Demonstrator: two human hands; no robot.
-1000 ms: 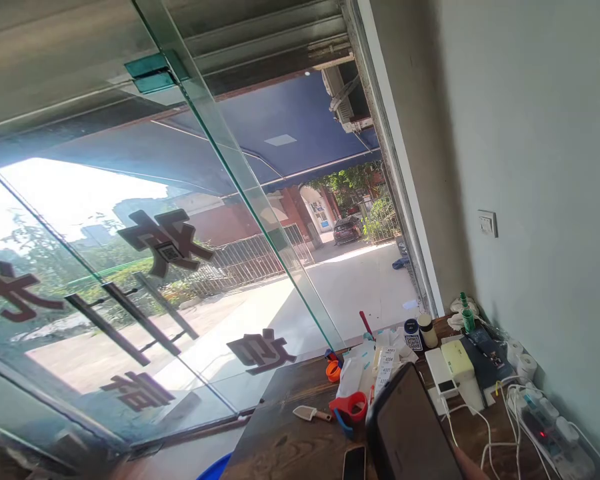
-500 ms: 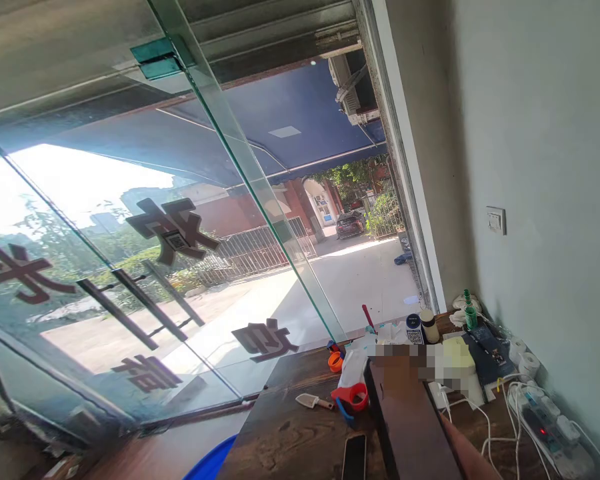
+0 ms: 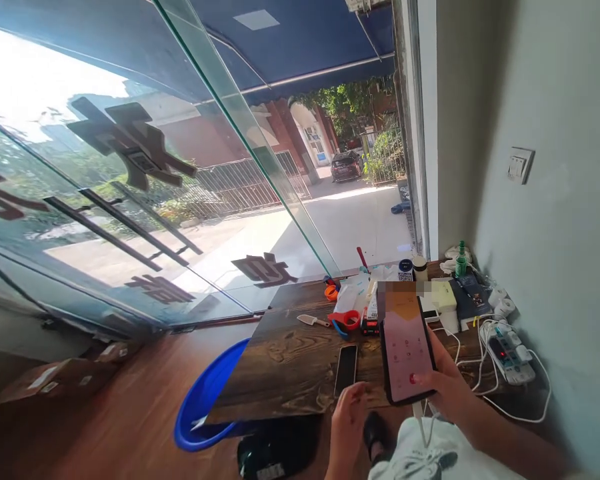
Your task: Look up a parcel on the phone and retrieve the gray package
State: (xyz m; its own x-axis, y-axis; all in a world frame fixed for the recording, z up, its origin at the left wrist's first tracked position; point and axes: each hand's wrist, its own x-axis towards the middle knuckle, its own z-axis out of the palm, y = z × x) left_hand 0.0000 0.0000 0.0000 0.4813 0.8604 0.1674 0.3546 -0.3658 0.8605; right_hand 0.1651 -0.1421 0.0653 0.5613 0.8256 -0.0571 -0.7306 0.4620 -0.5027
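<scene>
My left hand [image 3: 347, 417] hangs at the near edge of the table [image 3: 285, 360], fingers loosely curled and holding nothing, just short of a dark phone [image 3: 346, 370] that lies flat on the wood, screen up and unlit. My right hand [image 3: 447, 387] grips a second, lit phone [image 3: 406, 347] upright over the table's near right part, thumb on its lower screen. That screen glows pink-red with rows of small round buttons; its case is black, and a white cable runs from its bottom edge. Beyond it lie a red tape dispenser [image 3: 349, 321], a small trowel [image 3: 312, 321] and a pile of white papers [image 3: 365, 293]. To the right sits a power strip [image 3: 505, 347] with white cords. A blue basin [image 3: 205, 400] stands on the floor beside the table. Farthest off is the glass door [image 3: 145, 187].
</scene>
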